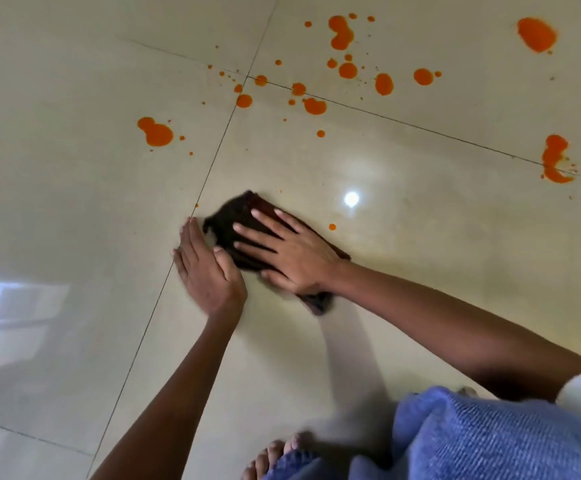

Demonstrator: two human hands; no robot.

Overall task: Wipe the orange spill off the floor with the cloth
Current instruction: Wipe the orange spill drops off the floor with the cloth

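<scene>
Brown cloth [244,223] lies flat under right hand [289,251], orange spill [348,69] beyond.

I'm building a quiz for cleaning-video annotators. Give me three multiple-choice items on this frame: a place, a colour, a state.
1. Where does the cloth lie relative to most of the orange spill?
A. nearer the person
B. farther away
C. covering all of it

2. What colour is the cloth?
A. white
B. dark brown
C. blue

3. How does the right hand meet the cloth?
A. flat, fingers spread
B. as a fist
C. pinching a corner

Answers: 1 A, the blots lie beyond it; 2 B, it reads dark brown; 3 A, straight fingers press it.
</scene>
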